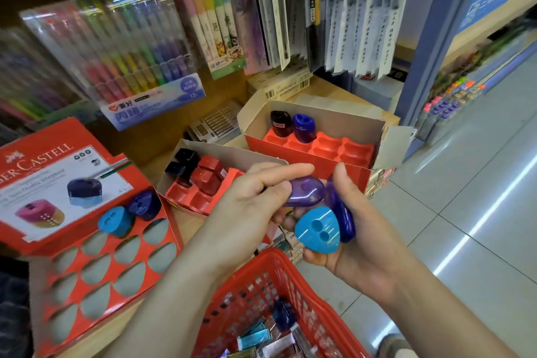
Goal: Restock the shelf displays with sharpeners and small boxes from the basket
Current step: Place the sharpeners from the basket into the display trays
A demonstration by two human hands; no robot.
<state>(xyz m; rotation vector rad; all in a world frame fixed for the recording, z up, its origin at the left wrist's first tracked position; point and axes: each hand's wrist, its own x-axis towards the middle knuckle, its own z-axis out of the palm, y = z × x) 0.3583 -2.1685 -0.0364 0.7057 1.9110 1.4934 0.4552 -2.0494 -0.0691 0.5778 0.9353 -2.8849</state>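
My right hand (353,238) cups a light blue two-hole sharpener (318,229) and a dark blue sharpener (341,212) above the red basket (261,276). My left hand (250,206) pinches a purple sharpener (306,192) right beside them. The big red display tray (96,264) at the left holds one light blue sharpener (114,221) and one dark blue sharpener (145,205); most of its slots are bare. A middle red tray (200,203) holds black and red block sharpeners. The far red tray (328,148) holds a black and a blue sharpener.
Packs of coloured pens (128,46) and hanging cards (357,9) fill the wall above the shelf. The basket below my hands holds small boxes (261,337) and a blue sharpener. A tiled aisle floor (465,212) runs along the right, with a low marker rack (453,99) beyond.
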